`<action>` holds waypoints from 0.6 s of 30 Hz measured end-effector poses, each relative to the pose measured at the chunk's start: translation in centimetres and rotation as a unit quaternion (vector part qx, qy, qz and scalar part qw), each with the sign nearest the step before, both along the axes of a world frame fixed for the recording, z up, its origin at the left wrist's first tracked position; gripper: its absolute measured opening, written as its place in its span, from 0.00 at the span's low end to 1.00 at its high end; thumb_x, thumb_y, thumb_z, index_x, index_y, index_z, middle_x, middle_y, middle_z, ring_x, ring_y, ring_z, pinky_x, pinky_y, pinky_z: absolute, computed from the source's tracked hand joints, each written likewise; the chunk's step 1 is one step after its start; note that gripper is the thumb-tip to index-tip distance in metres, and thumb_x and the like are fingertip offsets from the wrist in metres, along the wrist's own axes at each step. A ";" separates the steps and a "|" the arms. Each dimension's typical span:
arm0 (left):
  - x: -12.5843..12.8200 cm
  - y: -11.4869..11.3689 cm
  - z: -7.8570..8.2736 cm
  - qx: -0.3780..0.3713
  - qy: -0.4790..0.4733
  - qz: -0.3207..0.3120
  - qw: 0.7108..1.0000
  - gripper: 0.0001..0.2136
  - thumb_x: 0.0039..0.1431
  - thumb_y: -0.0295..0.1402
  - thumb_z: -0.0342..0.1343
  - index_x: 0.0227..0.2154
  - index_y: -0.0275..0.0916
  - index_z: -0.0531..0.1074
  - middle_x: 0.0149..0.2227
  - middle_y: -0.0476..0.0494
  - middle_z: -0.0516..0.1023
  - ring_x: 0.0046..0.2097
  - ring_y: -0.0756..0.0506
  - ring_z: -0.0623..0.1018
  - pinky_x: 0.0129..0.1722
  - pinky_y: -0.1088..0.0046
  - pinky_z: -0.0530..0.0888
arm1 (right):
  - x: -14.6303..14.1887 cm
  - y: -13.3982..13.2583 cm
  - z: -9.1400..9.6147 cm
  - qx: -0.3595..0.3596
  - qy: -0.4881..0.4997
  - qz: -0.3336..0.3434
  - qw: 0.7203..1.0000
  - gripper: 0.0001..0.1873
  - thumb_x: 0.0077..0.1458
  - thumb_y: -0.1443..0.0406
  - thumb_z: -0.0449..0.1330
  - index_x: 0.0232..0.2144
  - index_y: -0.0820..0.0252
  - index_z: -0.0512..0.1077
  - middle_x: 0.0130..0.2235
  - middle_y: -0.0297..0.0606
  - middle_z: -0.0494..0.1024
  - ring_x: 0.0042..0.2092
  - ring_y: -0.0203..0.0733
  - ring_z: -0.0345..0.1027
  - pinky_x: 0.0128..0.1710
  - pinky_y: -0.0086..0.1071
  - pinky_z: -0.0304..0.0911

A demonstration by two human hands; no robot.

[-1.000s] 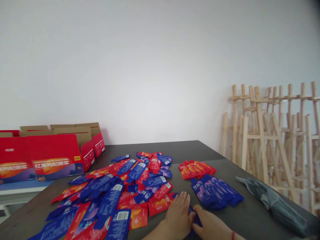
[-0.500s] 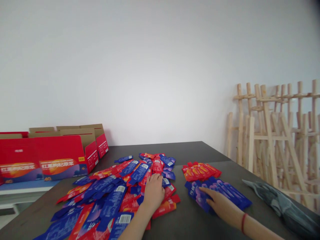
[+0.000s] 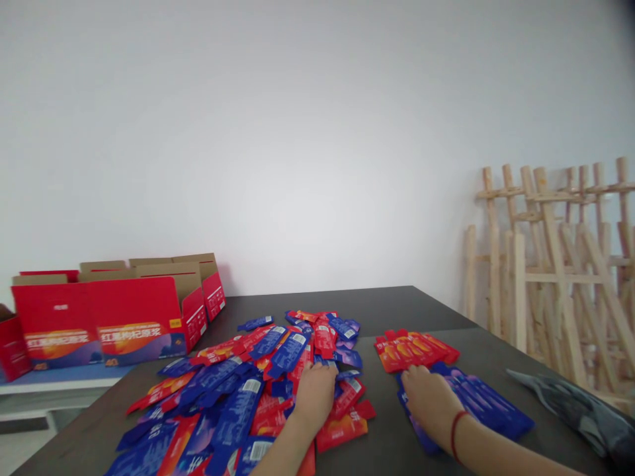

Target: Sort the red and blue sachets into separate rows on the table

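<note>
View forward and down over a black tabletop (image 3: pixel 377 309), with two bare hands among flat sachets in red and blue. Left hand (image 3: pixel 316 393): palm down at the right side of a mixed heap of sachets (image 3: pixel 241 403), with fingers bent and directed away from the body. Fingertips out of sight behind the knuckles; cannot tell whether clamped on a sachet or merely resting. Right hand (image 3: pixel 430 396): palm down over the left end of an overlapping row of blue sachets (image 3: pixel 491 400), with a red bracelet (image 3: pixel 454 435) at the wrist. Fingertips likewise obscured; cannot tell whether together, apart or closed on the leftmost sachet.

Just beyond the blue row: a matching overlapping row of red sachets (image 3: pixel 414 349), orange-printed faces upward. Within the heap: red and blue intermixed, at varied angles, some with barcodes uppermost. Near the far edge of the heap: a single blue sachet (image 3: pixel 255 323), lying apart.

Toward the right table edge: a dark grey crumpled item (image 3: pixel 560 403), exact nature unclear. At left: open-topped red cartons (image 3: pixel 136 311) with brown interiors, on a blue-topped white stand (image 3: pixel 74 383). At right: wooden easels (image 3: pixel 555 264) before a pale wall (image 3: pixel 317 165).
</note>
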State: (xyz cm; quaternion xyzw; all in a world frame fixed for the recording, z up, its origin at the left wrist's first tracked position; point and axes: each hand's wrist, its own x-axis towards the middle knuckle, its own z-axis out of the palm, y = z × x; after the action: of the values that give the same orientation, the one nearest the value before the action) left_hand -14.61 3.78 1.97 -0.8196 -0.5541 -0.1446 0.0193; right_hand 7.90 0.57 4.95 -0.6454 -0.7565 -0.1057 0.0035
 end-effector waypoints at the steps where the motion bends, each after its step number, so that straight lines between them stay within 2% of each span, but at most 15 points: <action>1: -0.1 0.0 0.1 -0.002 -0.004 -0.007 1.000 0.15 0.58 0.25 0.42 0.37 0.38 0.75 0.37 0.37 0.78 0.42 0.40 0.75 0.47 0.61 0.65 | -1.3 0.4 -0.2 0.022 0.011 0.030 0.999 0.18 0.47 0.73 0.56 0.43 0.66 0.73 0.44 0.58 0.75 0.46 0.55 0.69 0.39 0.41 0.63; 3: -0.4 -0.2 0.5 -0.008 -0.018 -0.024 1.000 0.13 0.59 0.27 0.45 0.36 0.40 0.76 0.36 0.39 0.79 0.41 0.41 0.76 0.46 0.63 0.65 | -3.7 1.3 -0.8 0.047 0.045 0.097 0.993 0.25 0.48 0.72 0.56 0.50 0.65 0.68 0.49 0.55 0.73 0.49 0.54 0.66 0.43 0.41 0.62; 5: -0.9 -0.4 1.0 -0.019 -0.044 -0.041 0.998 0.10 0.57 0.29 0.49 0.35 0.41 0.76 0.36 0.40 0.79 0.41 0.41 0.76 0.45 0.65 0.65 | -5.4 2.2 -1.5 0.037 0.097 0.161 0.981 0.27 0.49 0.70 0.56 0.54 0.64 0.65 0.52 0.52 0.71 0.51 0.53 0.64 0.48 0.41 0.59; 7: -1.5 -0.5 1.4 -0.033 -0.091 -0.058 0.994 0.08 0.55 0.30 0.52 0.34 0.43 0.76 0.37 0.44 0.79 0.42 0.42 0.75 0.44 0.68 0.65 | -6.3 2.9 -2.2 -0.008 0.163 0.195 0.967 0.22 0.52 0.67 0.54 0.51 0.62 0.67 0.50 0.47 0.73 0.51 0.51 0.66 0.49 0.40 0.58; 10: -2.1 -0.3 1.8 -0.055 -0.209 -0.056 0.975 0.05 0.52 0.32 0.55 0.30 0.43 0.74 0.32 0.48 0.79 0.38 0.45 0.75 0.39 0.72 0.66 | -6.2 3.4 -2.8 -0.070 0.276 0.180 0.941 0.15 0.55 0.64 0.51 0.43 0.59 0.72 0.44 0.43 0.77 0.47 0.49 0.69 0.47 0.38 0.60; 12: -2.2 0.2 1.7 -0.061 -0.309 -0.039 0.948 0.04 0.51 0.34 0.56 0.28 0.40 0.73 0.29 0.49 0.77 0.34 0.46 0.74 0.36 0.74 0.66 | -5.9 3.4 -3.1 -0.086 0.362 0.171 0.912 0.14 0.54 0.64 0.52 0.42 0.58 0.72 0.44 0.41 0.78 0.46 0.47 0.69 0.46 0.36 0.60; 14: -2.0 0.6 1.5 -0.078 -0.409 -0.024 0.909 0.08 0.51 0.38 0.56 0.29 0.38 0.72 0.28 0.48 0.76 0.32 0.47 0.73 0.34 0.73 0.66 | -5.7 3.1 -3.5 -0.109 0.447 0.171 0.871 0.13 0.52 0.63 0.54 0.40 0.59 0.72 0.43 0.40 0.78 0.45 0.46 0.70 0.45 0.34 0.61; 18: -1.1 0.8 0.5 -0.180 -0.545 -0.026 0.819 0.20 0.47 0.44 0.60 0.40 0.37 0.71 0.32 0.46 0.77 0.33 0.45 0.75 0.34 0.71 0.69 | -6.2 2.4 -5.0 -0.212 0.575 0.129 0.779 0.15 0.49 0.59 0.56 0.37 0.62 0.70 0.35 0.39 0.78 0.34 0.45 0.72 0.33 0.35 0.67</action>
State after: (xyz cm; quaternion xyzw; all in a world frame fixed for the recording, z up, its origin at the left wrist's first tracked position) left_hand -15.68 4.57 2.46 -0.6099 -0.4691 -0.4653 -0.4376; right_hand 1.69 2.94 -0.06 -0.4670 -0.6933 0.4497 0.3146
